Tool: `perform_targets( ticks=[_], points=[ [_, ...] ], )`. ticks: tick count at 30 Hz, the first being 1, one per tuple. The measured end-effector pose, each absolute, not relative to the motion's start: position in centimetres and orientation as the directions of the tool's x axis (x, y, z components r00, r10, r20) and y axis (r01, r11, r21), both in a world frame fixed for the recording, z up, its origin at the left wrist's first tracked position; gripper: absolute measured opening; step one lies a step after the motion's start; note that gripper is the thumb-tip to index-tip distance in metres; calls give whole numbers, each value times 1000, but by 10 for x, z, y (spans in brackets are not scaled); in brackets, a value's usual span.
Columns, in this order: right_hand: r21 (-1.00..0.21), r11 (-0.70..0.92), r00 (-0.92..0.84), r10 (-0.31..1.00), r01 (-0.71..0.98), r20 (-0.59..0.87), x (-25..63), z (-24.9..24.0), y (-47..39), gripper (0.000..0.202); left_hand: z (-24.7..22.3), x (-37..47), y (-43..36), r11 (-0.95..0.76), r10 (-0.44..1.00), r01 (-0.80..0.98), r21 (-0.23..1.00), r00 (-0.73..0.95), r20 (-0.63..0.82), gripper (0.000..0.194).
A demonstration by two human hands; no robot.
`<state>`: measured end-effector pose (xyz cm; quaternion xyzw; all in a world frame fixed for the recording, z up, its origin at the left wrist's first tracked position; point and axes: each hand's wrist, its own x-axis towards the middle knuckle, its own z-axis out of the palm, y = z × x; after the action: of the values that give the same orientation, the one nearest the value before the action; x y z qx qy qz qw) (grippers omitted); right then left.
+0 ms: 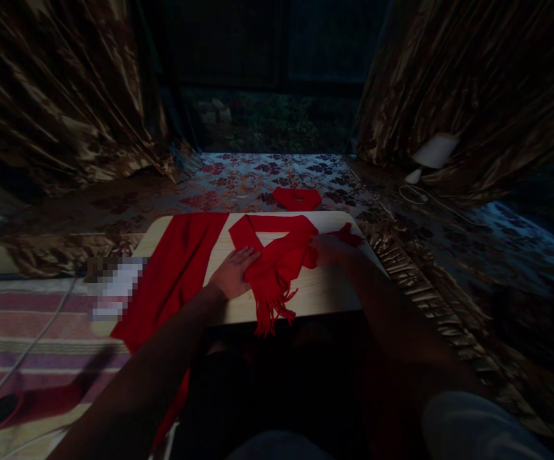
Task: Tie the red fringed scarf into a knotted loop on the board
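Observation:
A red fringed scarf (277, 255) lies bent into a loop on a small pale wooden table (338, 291). Its fringe (271, 306) points toward me at the front edge. My left hand (233, 273) rests flat with fingers stretched out, the fingertips touching the scarf's left side. At the scarf's right side is my right hand (331, 249), smeared by motion, so its grip is unclear. To the left, another long piece of red cloth (181, 262) runs across the table and hangs over the front edge.
Behind the table, a folded red cloth (297, 199) lies on a flower-patterned ledge cover (238, 185). A white-shaded lamp (436, 152) with a cord stands at the right. A red cylinder (32, 406) lies on the striped bedding (13, 326) at the left. The room is dim.

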<state>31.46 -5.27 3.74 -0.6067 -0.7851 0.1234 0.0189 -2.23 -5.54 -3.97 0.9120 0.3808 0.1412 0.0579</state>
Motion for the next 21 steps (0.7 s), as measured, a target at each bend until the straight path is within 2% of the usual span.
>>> perform_targets(
  ticks=[2,3,6,8,10,13,16,19,21],
  points=[
    [-211,364,-395,910,907,-130,310,36,-60,50,-40,-23,-55,-706,708,677,208,671,220,76],
    [-221,373,-404,907,901,-117,308,35,-63,45,-41,-23,-55,-708,706,676,205,673,220,76],
    [-339,248,-286,956,908,-68,306,39,-69,12,-42,-23,-54,-709,705,674,205,676,215,74],
    [-430,194,-255,963,882,-88,308,45,-70,3,-43,-24,-54,-709,705,674,208,676,216,74],
    [-520,184,-266,960,834,-87,310,52,-69,3,-44,-24,-53,-709,705,674,207,675,219,75],
    [-616,180,-275,960,767,-61,308,57,-67,22,-44,-23,-53,-707,707,678,201,672,220,74],
    [-566,211,-332,936,797,-118,301,54,-66,29,-42,-23,-54,-704,710,682,198,669,219,73],
    [-507,186,-329,921,842,-208,298,51,-66,13,-42,-22,-55,-701,713,683,205,665,220,73],
    [-516,165,-321,919,841,-229,302,52,-66,6,-42,-22,-55,-702,712,681,209,665,225,73]
  ],
)
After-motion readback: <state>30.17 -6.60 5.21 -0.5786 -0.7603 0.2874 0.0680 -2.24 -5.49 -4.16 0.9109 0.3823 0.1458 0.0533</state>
